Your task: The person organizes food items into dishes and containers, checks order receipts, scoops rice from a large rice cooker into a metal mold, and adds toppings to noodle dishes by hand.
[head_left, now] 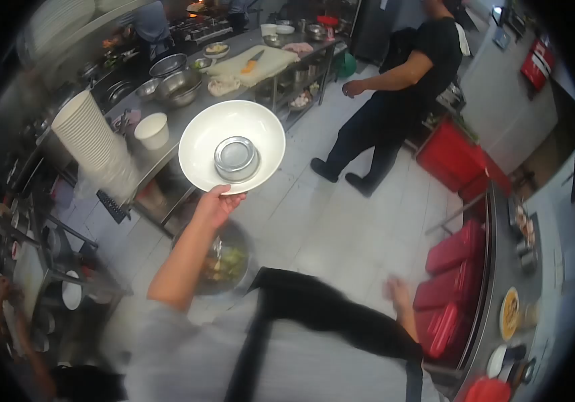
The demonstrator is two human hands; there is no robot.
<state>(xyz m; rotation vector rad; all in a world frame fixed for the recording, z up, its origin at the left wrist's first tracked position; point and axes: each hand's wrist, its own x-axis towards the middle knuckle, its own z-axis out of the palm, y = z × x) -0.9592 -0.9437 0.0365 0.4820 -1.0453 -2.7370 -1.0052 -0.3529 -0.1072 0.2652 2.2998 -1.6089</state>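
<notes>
My left hand (pixel 219 206) is stretched forward and grips the near rim of a wide white bowl (pixel 197 146). In the bowl's middle sits a small round metal container (pixel 236 159); whether it is upright or turned over I cannot tell. Down at my right side hangs my right hand (pixel 398 291), smeared by motion, with no held thing visible. Beneath my left forearm, a large round container (pixel 246 242) with green and orange food pieces is partly hidden.
A steel counter (pixel 130 100) carries stacked white tubs (pixel 86 130), metal bowls (pixel 181 87) and a cutting board with a knife (pixel 252 62). A person in black (pixel 401 87) walks ahead. Red bins (pixel 448 288) stand under the right counter, which holds a plate of food (pixel 510 313).
</notes>
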